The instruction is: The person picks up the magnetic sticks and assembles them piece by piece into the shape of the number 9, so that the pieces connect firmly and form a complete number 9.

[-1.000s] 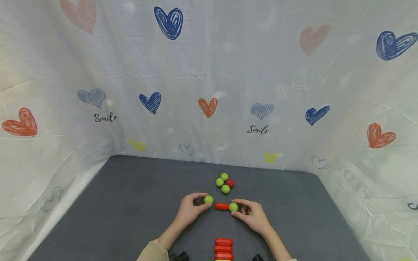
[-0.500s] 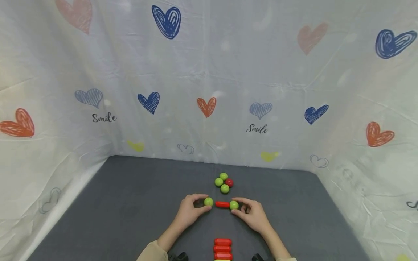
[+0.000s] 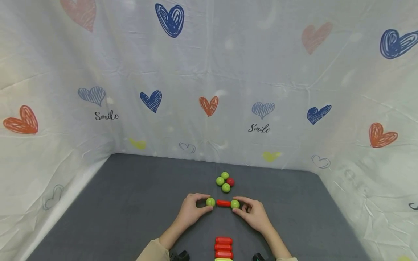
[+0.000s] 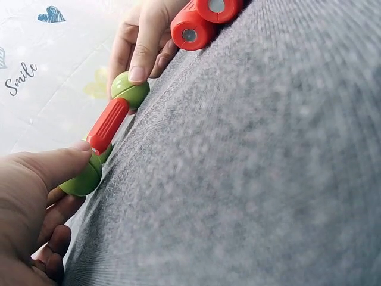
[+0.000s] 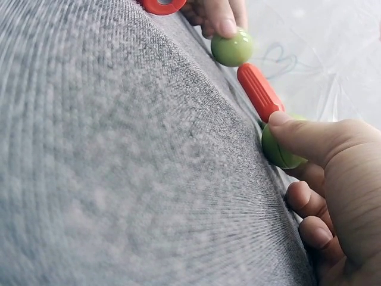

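Observation:
My left hand (image 3: 190,211) pinches a green ball (image 3: 210,202) between thumb and fingers. Opposite it, my right hand (image 3: 254,214) pinches another green ball (image 3: 235,204) that sits at the right end of a red ribbed rod (image 3: 223,203). The rod points at the left ball, with a narrow gap between them in the head view. In the right wrist view the rod (image 5: 260,92) and the left ball (image 5: 232,47) are very close. Just beyond the hands, several green balls (image 3: 226,187) and one red ball (image 3: 230,182) lie clustered.
Several red rods (image 3: 223,247) lie side by side near the person, with a yellow-green piece (image 3: 223,259) cut off by the lower frame edge. The dark grey table (image 3: 147,181) ends at a white curtain (image 3: 209,72) printed with hearts, at the back and both sides.
The left ball has come slightly toward the person, and the rod with the right ball has shifted slightly away. They now stand nearly in line. Both hands keep their grips.

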The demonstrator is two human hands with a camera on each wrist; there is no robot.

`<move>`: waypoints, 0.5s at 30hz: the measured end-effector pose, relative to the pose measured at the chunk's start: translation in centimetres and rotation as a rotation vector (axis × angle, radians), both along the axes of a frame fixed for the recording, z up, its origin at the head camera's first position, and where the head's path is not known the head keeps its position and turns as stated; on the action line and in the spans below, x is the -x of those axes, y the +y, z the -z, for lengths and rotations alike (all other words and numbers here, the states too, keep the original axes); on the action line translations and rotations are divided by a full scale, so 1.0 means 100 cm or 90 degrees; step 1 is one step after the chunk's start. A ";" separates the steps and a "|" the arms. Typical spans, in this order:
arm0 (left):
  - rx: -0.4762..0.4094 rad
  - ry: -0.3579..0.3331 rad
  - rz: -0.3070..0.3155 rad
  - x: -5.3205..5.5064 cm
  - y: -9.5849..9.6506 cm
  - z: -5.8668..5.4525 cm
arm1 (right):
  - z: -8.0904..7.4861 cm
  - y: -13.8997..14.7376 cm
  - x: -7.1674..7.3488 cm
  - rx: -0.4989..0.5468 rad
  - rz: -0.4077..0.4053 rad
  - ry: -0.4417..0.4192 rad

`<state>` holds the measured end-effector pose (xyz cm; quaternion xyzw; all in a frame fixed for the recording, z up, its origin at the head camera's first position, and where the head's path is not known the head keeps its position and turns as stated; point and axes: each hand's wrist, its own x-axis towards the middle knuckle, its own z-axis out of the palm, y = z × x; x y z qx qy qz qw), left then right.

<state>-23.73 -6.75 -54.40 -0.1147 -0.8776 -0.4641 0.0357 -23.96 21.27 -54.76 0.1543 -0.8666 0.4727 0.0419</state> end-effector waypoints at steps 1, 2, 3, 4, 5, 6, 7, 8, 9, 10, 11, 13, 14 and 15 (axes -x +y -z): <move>0.002 0.003 0.001 0.000 0.000 0.000 | 0.000 0.000 0.000 0.000 0.002 0.000; 0.003 0.006 0.002 0.000 0.000 -0.001 | 0.000 0.000 0.000 0.000 0.002 0.001; 0.004 0.007 0.002 0.000 0.001 -0.001 | 0.000 0.000 0.001 -0.002 0.003 0.001; 0.006 0.009 0.002 0.000 0.001 -0.001 | 0.000 0.000 0.001 -0.002 0.003 -0.001; 0.007 0.011 0.002 0.000 0.001 -0.001 | 0.000 0.000 0.001 -0.001 0.002 -0.005; 0.007 0.010 0.001 0.000 0.002 -0.001 | 0.000 0.000 0.001 -0.001 0.001 -0.007; 0.008 0.011 0.000 0.000 0.002 -0.001 | 0.000 0.001 0.001 -0.002 0.000 -0.009; 0.008 0.012 -0.001 0.000 0.002 -0.001 | 0.000 0.001 0.001 -0.003 -0.001 -0.011; 0.009 0.013 -0.002 0.000 0.002 0.000 | 0.000 0.001 0.001 -0.003 -0.002 -0.015; 0.010 0.014 -0.002 0.000 0.002 0.000 | -0.001 0.001 0.001 -0.001 -0.004 -0.017; 0.011 0.015 -0.003 0.000 0.002 0.000 | -0.001 0.000 0.001 -0.001 -0.005 -0.019; 0.014 0.016 -0.002 -0.001 0.002 0.001 | -0.001 0.000 0.000 0.000 -0.006 -0.020; 0.015 0.017 -0.002 -0.001 0.001 0.001 | -0.001 0.000 0.000 0.000 -0.008 -0.021; 0.016 0.017 -0.002 -0.001 0.001 0.001 | -0.001 0.000 0.000 -0.001 -0.010 -0.021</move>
